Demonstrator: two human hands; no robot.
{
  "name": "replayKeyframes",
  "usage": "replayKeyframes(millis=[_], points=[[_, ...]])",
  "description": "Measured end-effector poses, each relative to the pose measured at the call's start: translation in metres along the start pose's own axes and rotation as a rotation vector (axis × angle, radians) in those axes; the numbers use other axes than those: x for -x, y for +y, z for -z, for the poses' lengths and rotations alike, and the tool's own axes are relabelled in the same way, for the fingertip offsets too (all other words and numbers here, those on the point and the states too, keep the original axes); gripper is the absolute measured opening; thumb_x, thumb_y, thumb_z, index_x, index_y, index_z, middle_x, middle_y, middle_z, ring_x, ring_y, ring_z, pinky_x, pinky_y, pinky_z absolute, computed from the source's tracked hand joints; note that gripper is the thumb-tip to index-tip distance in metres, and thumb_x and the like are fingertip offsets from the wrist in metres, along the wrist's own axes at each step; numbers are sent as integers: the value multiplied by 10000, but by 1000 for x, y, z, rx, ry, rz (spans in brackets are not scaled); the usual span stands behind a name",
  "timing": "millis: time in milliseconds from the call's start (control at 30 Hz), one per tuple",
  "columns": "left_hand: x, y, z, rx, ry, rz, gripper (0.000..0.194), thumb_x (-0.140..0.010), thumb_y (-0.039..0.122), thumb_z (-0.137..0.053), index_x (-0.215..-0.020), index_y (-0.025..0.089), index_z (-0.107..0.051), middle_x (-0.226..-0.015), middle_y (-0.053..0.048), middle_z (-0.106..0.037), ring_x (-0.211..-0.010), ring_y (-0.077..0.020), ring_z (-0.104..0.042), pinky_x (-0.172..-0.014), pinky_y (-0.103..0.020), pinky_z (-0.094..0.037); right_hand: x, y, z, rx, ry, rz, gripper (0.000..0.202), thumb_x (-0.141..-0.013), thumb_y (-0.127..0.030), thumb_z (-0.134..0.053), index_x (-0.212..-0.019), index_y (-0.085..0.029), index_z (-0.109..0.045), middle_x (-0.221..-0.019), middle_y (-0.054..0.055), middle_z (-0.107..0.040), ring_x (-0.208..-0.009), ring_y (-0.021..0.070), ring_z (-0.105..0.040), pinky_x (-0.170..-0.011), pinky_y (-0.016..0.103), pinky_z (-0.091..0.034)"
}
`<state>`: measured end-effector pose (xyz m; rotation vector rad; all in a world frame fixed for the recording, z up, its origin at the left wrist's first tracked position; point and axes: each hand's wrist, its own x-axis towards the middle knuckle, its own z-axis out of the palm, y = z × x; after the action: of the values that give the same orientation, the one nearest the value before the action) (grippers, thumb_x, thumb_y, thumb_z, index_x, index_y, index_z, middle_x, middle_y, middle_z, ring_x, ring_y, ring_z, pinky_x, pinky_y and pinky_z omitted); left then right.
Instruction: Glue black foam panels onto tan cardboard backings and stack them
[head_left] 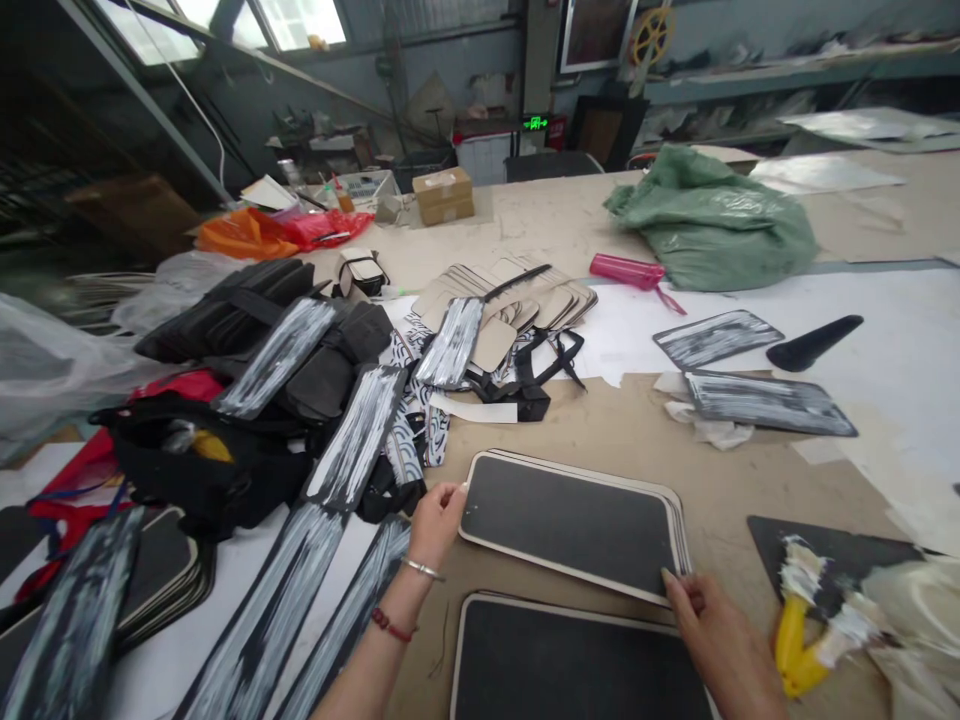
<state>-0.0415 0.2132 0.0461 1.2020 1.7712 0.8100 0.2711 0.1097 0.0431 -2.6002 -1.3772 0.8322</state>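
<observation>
Two pinches, left hand (437, 522) at nine o'clock, right hand (709, 615) at four, seemingly align the panel stack (570, 525), next needing even pressure.

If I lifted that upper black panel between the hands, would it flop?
Probably not: the black panel lies flat, without visible sag, between the left hand and right hand. Its thin edge suggests it's fairly light. It might slide on the layers beneath.

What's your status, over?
Left hand gripping left end of panel stack; right hand, its right end. Second black panel lies nearer. Yellow-handled brushes close by, right.
</observation>
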Motion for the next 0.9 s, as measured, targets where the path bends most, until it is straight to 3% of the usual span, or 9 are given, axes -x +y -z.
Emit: replayKeyframes(millis=[267, 367, 467, 533, 733, 833, 900], points=[[-6, 14, -6, 17, 33, -18, 291, -593, 438, -600, -547, 177, -478, -472, 43, -487, -479, -103, -441, -509, -223, -343, 2, -1, -3, 11, 62, 22, 324, -815, -510, -294, -669, -251, -423, -601, 26, -561, -634, 247, -568, -568, 326, -328], [-8, 20, -7, 151, -117, 52, 343, -567, 467, -653, -545, 171, -481, -462, 42, -509, -471, -102, -464, -484, -213, -353, 4, -3, -2, 32, 103, 44, 303, -833, -473, -310, -657, -246, -406, -575, 15, -530, -603, 229, -549, -555, 314, -317], [-11, 22, -8, 349, -346, 252, 351, -536, 427, -724, -664, 138, -571, -563, -4, -620, -535, -141, -566, -531, -239, -446, 7, -5, -1, 44, 117, 59, 285, -844, -443, -338, -655, -239, -402, -586, 11, -530, -601, 213, -541, -548, 300, -309], [-13, 20, -10, 428, -411, 374, 345, -542, 356, -753, -746, 120, -605, -617, -32, -660, -571, -165, -609, -561, -258, -487, 10, -8, -1, 53, 135, 71, 277, -853, -426, -344, -664, -234, -408, -602, 12, -538, -595, 201, -538, -544, 294, -304], [-9, 20, -13, 488, -368, 490, 125, -670, 139, -670, -775, 106, -611, -582, -39, -664, -528, -161, -622, -512, -243, -514, 8, -8, 3, -61, 173, -10, 271, -814, -451, -407, -655, -231, -415, -562, -1, -523, -569, 185, -526, -528, 280, -301], [-6, 25, -13, 482, -332, 511, 68, -728, 74, -587, -787, 101, -607, -558, -33, -658, -501, -153, -618, -493, -233, -517, 11, -1, 5, -240, 262, -31, 338, -743, -541, -459, -624, -229, -409, -535, -1, -515, -551, 184, -522, -531, 286, -329], [-3, 28, -13, 475, -308, 501, 80, -754, 53, -547, -785, 97, -606, -551, -32, -657, -487, -143, -613, -496, -223, -518, 20, -1, 1, -429, 230, -36, 411, -711, -613, -457, -582, -226, -406, -486, -11, -492, -487, 166, -501, -499, 279, -343]])
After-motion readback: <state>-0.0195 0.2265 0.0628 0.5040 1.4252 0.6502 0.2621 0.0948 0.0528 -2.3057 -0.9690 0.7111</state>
